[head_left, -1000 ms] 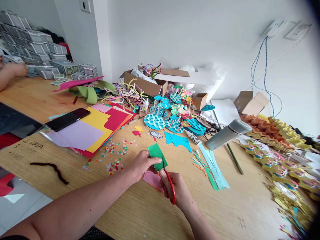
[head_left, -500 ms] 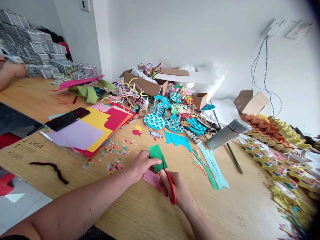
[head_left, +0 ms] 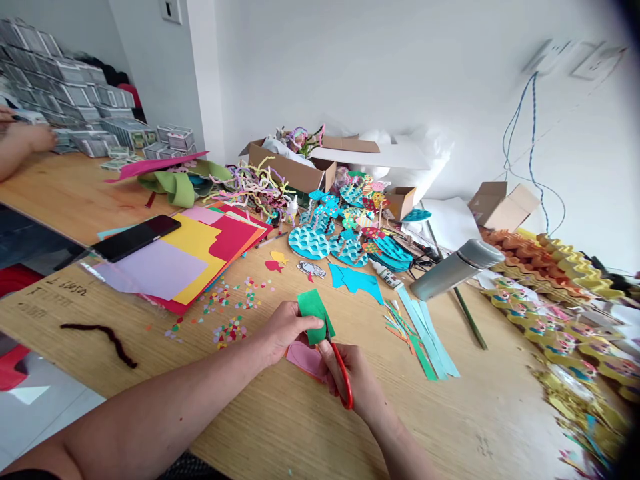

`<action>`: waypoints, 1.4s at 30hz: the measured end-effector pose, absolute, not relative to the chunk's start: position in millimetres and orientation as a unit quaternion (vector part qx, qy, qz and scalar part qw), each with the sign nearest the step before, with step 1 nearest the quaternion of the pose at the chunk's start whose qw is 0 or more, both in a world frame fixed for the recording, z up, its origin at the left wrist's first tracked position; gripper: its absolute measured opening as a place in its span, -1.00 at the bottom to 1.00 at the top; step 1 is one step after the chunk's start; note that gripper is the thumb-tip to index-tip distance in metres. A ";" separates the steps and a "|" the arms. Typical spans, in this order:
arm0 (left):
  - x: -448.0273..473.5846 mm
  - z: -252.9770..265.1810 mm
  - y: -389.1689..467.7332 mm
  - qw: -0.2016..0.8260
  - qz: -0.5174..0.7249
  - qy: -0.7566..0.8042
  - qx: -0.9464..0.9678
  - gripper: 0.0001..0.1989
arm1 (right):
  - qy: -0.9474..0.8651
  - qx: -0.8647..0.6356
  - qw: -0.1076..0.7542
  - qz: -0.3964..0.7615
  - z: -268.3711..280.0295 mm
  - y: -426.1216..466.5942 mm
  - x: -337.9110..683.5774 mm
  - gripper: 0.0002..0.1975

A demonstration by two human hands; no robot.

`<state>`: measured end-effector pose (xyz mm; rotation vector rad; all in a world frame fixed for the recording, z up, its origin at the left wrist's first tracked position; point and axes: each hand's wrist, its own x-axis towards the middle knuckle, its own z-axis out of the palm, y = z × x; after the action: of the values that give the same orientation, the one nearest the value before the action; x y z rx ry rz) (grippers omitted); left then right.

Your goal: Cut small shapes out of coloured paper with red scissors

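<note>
My left hand pinches a small piece of green paper between thumb and fingers, just above the table. In my right hand is a pair of red-handled scissors, its blades set into the green paper near the right edge. Beneath both hands lies a pink piece of paper with a curved outline on it, partly covered by my right fingers. Beyond the hands are a red paper fish shape, a drawn cutout and blue paper scraps.
Coloured sheets lie at left under a black phone. Confetti dots are scattered by my left wrist. Paper strips and a tilted grey flask are at right. Another person's hand is at far left near stacked bundles.
Almost nothing differs: both hands, the green paper and the scissors keep their places. At far left, the other person's hand has shifted slightly.
</note>
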<state>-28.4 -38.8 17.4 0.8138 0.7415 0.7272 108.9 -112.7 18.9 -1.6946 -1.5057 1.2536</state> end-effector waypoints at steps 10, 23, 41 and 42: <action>-29.1 17.2 -38.5 0.792 0.339 0.347 0.372 -0.79 | -0.563 -0.624 0.266 0.471 19.8 -112.2 108.5 -0.31; -28.4 19.7 -39.4 0.791 0.337 0.353 0.369 -0.80 | -0.567 -0.620 0.268 0.471 20.2 -112.0 107.7 -0.29; -29.6 17.4 -37.8 0.792 0.353 0.347 0.357 -0.75 | -0.549 -0.619 0.272 0.491 23.6 -111.7 106.7 -0.31; -29.8 17.8 -37.7 0.793 0.353 0.346 0.356 -0.75 | -0.547 -0.618 0.271 0.494 24.5 -112.0 106.5 -0.30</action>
<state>-29.8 -37.7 17.8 0.7656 0.7446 0.7595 106.5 -112.0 24.5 -1.6657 -1.4744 1.3313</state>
